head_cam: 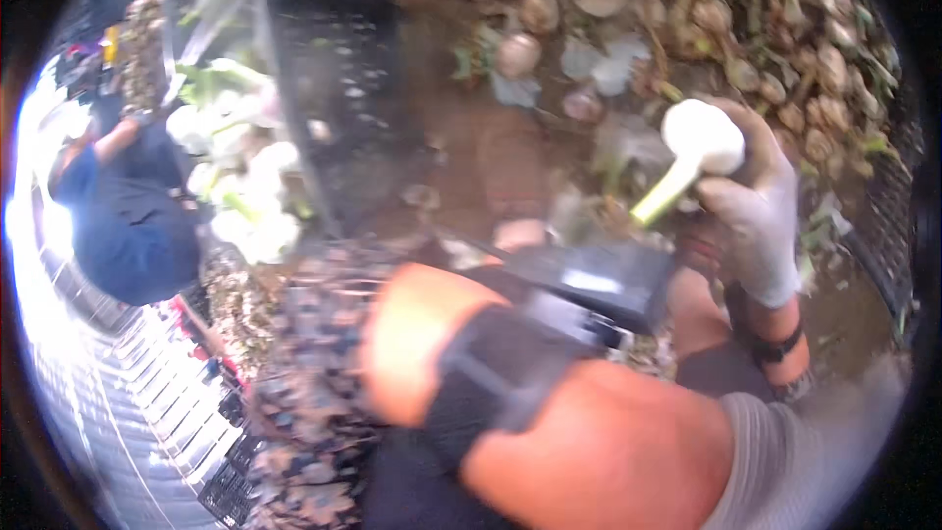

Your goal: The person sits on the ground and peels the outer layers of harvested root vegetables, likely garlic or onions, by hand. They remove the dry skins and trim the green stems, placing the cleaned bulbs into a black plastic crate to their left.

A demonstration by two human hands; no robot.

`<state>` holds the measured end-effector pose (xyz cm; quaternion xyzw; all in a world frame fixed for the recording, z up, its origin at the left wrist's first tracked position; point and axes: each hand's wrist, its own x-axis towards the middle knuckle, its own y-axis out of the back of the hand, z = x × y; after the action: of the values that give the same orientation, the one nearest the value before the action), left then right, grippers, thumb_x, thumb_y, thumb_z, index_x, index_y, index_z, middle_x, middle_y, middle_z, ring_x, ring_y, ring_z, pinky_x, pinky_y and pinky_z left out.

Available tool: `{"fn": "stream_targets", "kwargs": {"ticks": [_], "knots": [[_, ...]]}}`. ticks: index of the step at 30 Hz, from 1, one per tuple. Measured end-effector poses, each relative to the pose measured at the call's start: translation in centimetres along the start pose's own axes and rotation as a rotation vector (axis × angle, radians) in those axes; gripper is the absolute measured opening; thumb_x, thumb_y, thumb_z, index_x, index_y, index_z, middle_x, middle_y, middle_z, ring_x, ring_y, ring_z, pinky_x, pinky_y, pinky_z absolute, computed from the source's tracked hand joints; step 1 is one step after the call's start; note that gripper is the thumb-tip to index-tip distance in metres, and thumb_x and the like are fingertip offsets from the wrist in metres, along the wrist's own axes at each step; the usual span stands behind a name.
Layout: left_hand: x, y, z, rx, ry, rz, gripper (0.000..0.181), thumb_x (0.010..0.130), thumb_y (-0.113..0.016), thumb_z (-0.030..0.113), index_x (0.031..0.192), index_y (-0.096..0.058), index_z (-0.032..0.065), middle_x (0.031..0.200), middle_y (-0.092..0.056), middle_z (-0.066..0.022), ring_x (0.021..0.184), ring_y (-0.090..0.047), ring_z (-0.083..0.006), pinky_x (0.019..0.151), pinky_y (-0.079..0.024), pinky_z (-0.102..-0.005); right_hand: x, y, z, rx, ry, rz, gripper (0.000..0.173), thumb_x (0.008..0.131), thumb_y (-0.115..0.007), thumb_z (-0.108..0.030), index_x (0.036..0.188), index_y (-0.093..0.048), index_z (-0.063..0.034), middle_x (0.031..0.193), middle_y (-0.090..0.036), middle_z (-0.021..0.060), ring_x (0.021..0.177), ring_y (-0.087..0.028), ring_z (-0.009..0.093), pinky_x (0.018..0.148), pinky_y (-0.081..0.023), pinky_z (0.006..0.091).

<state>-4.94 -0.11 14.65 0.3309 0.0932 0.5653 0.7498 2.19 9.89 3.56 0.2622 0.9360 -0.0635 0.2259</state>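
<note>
My right hand [751, 191], in a pale glove, grips a white garlic bulb [703, 136] between thumb and fingers at the right. Its pale green stalk points down to the left. I do not make out my left hand; a bare arm [618, 434] with a black band around it crosses the lower middle. Beyond that arm a blurred dark grey object [589, 280] lies over my lap; what it is I cannot tell. Loose, soil-stained garlic bulbs [541, 11] cover the ground at the top right.
White trimmed garlic bulbs [250, 162] fill a container at the left, beside a blurred black crate [353, 88]. Another person in a dark blue top [136, 235] is at the far left. Black mesh [890, 228] curves along the right edge.
</note>
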Motion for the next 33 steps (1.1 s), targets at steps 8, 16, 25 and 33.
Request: {"fn": "stream_targets", "kwargs": {"ticks": [8, 16, 25, 33], "knots": [[-4.1, -0.2, -6.8, 0.034, 0.333, 0.463, 0.027, 0.085, -0.065, 0.018, 0.107, -0.062, 0.0024, 0.091, -0.065, -0.0070, 0.080, -0.064, -0.0196, 0.072, -0.052, -0.0283, 0.4, 1.5, 1.0, 0.224, -0.022, 0.123, 0.058, 0.073, -0.069, 0.009, 0.129, -0.056, 0.0027, 0.122, -0.063, 0.0088, 0.109, -0.061, 0.016, 0.096, -0.048, 0.0297], [-9.9, -3.6, -11.9, -1.776, 0.814, 0.539, 0.067, 0.090, -0.065, 0.051, 0.135, -0.049, 0.0028, 0.123, -0.060, -0.0078, 0.111, -0.059, -0.0162, 0.097, -0.048, -0.0317, 1.1, -1.0, -0.2, -0.385, 0.497, -0.242, 0.043, 0.064, -0.076, -0.011, 0.107, -0.068, -0.0093, 0.110, -0.064, 0.0124, 0.105, -0.061, 0.031, 0.092, -0.047, 0.0404], [-16.6, -4.2, -16.1, -1.008, 1.395, 1.267, 0.049, 0.087, -0.059, 0.001, 0.132, -0.042, -0.0048, 0.105, -0.064, -0.0176, 0.079, -0.070, -0.0269, 0.066, -0.060, -0.0378, 1.3, -0.4, 2.7, -0.195, 0.267, -0.007, 0.033, 0.082, -0.063, -0.010, 0.114, -0.065, -0.0014, 0.097, -0.066, 0.0117, 0.089, -0.065, 0.021, 0.080, -0.052, 0.0315], [-13.8, -3.2, -20.5, -0.867, 1.570, 1.321, 0.084, 0.084, -0.074, 0.048, 0.137, -0.037, -0.0043, 0.111, -0.063, -0.0141, 0.084, -0.068, -0.0217, 0.063, -0.057, -0.0354, 0.5, -1.5, 1.8, -0.136, 0.167, -0.112, 0.057, 0.087, -0.054, -0.006, 0.143, -0.044, -0.0046, 0.084, -0.060, 0.0054, 0.071, -0.055, 0.011, 0.071, -0.049, 0.0278]]}}
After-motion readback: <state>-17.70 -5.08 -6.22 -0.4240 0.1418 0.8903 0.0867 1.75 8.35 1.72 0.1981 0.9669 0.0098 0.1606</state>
